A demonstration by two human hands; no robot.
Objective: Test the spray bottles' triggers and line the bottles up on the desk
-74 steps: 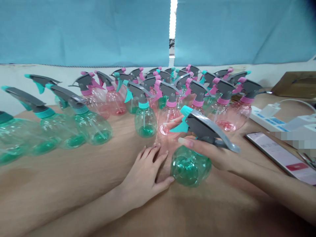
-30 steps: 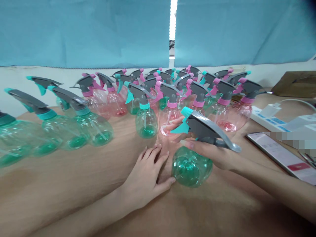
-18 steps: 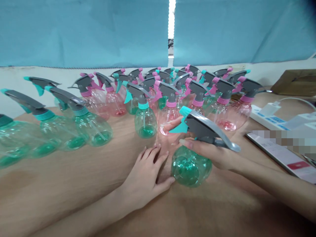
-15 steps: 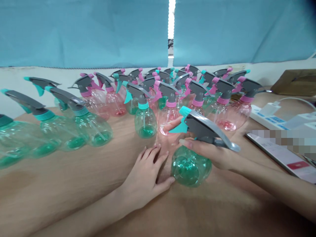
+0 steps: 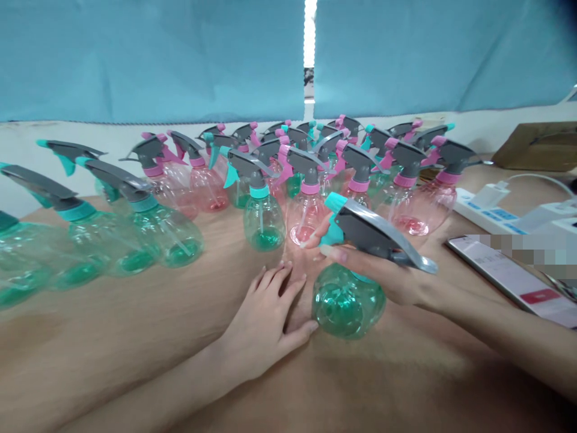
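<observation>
My right hand is closed around the neck of a green spray bottle with a grey head and turquoise nozzle. The bottle leans, its base turned partly toward me, and its nozzle points left. Beside it, my left hand lies flat on the table, fingers spread, holding nothing. Its thumb tip is close to the bottle's side; I cannot tell whether they touch. Just beyond my hands stand another green spray bottle and a pink spray bottle, partly hidden behind my right fingers.
Several green spray bottles stand at the left, and several pink and green ones crowd the back. To the right lie a phone, a white power strip with plugs, and a brown cardboard piece. A blue curtain hangs behind.
My right index finger has curled in closer to the trigger of the held spray bottle. The bottle and my left hand stay in nearly the same place, while the view has shifted slightly.
</observation>
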